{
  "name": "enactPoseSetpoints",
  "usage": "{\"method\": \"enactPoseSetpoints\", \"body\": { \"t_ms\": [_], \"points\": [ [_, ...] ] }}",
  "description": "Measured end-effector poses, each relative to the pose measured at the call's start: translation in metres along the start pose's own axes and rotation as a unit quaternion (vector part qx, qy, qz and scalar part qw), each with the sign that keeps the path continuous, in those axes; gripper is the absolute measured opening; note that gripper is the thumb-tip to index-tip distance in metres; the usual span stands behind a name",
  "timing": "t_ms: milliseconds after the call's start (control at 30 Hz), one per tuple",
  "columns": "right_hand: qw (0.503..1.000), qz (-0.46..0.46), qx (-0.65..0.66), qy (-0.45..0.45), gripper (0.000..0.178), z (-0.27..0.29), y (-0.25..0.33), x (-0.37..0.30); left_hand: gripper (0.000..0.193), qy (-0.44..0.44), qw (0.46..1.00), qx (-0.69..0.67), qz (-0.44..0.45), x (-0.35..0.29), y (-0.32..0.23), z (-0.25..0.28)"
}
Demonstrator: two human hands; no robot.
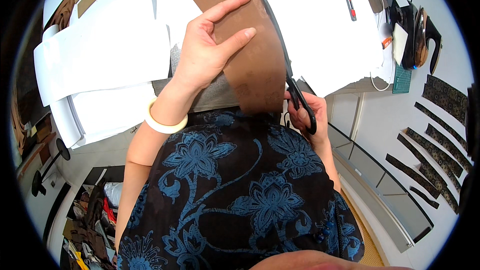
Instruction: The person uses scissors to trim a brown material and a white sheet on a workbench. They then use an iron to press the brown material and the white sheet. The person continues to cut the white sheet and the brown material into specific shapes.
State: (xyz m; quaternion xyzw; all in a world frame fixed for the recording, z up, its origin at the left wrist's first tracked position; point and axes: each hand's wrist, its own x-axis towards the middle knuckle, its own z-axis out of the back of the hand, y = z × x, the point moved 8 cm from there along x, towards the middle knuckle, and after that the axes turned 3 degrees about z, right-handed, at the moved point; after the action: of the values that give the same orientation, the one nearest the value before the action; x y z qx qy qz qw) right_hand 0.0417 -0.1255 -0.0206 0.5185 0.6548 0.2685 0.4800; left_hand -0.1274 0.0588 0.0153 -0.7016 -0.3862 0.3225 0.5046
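A long brown sheet with faint darker prints (257, 62), leather-like, stretches from the far edge of the view toward my lap. My left hand (212, 40) is at its left edge, with thumb and forefinger extended over the top face; the other fingers are hidden, seemingly beneath the sheet. Along the right edge of the sheet run black scissors (299, 95), their blades pointing away from me. My right hand (312, 112) is closed around the scissors' handles. Whether the blades are apart is hard to see.
White paper (110, 50) covers much of the worktable. A red-and-black utility knife (350, 0) lies at the far right. Shoes (422, 40) and a green cutting mat (401, 80) are farther right. Dark patterned strips (420, 165) hang beside them. A box of scraps (95, 215) stands lower left.
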Motion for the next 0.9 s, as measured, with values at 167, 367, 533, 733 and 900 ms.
{"method": "enactPoseSetpoints", "body": {
  "t_ms": [167, 367, 533, 733, 900],
  "points": [
    [1.000, 0.003, -0.010, 0.011, 0.051, -0.003, 0.006, 0.004, 0.056, 0.026, 0.999, 0.025, 0.011, 0.000, -0.002, 0.000],
    [1.000, -0.003, -0.013, 0.001, 0.050, -0.003, 0.004, 0.002, 0.059, 0.028, 0.999, 0.034, -0.008, -0.001, -0.003, -0.001],
    [1.000, -0.008, -0.017, -0.008, 0.053, -0.006, 0.004, 0.004, 0.060, 0.008, 1.000, 0.023, -0.010, -0.002, -0.001, -0.001],
    [1.000, -0.005, -0.006, -0.022, 0.055, -0.013, 0.007, 0.001, 0.061, -0.003, 0.999, -0.040, -0.012, -0.005, 0.000, -0.005],
    [1.000, 0.005, -0.007, -0.009, 0.056, -0.014, 0.010, 0.002, 0.062, 0.000, 0.998, -0.048, -0.029, -0.004, 0.000, -0.006]
  ]
}}
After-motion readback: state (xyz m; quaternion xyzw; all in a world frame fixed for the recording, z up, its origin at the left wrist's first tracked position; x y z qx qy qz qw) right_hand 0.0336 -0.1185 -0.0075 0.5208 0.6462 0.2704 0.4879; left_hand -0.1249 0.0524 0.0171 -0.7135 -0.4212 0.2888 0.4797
